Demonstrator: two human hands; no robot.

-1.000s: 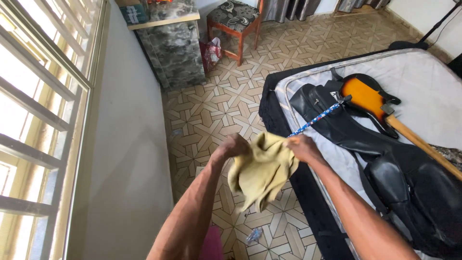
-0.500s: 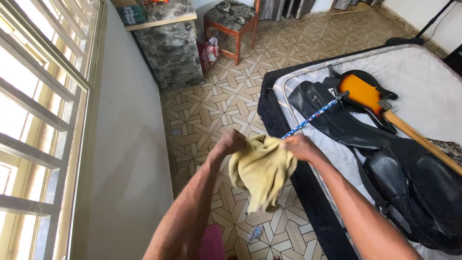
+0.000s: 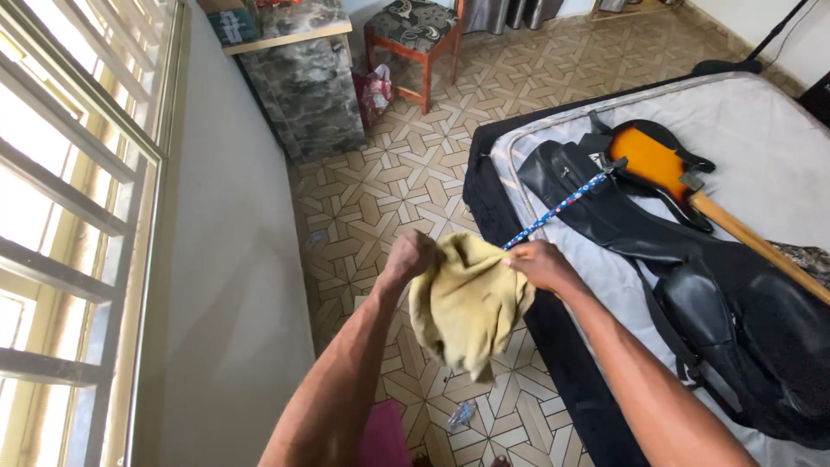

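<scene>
Both hands grip my yellow cloth (image 3: 467, 307): left hand (image 3: 408, 257) and right hand (image 3: 536, 264) pinch its top edge; it hangs down between them, guitar (image 3: 657, 164) far right.

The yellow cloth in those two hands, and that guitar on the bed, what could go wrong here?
The blue patterned strap runs from the guitar to beside the right hand. If that hand catches it, a tug might drag the guitar across the mattress.

The yellow cloth hangs loose between the right hand and the left hand, over the tiled floor. It could slip down and pick up dirt.
</scene>
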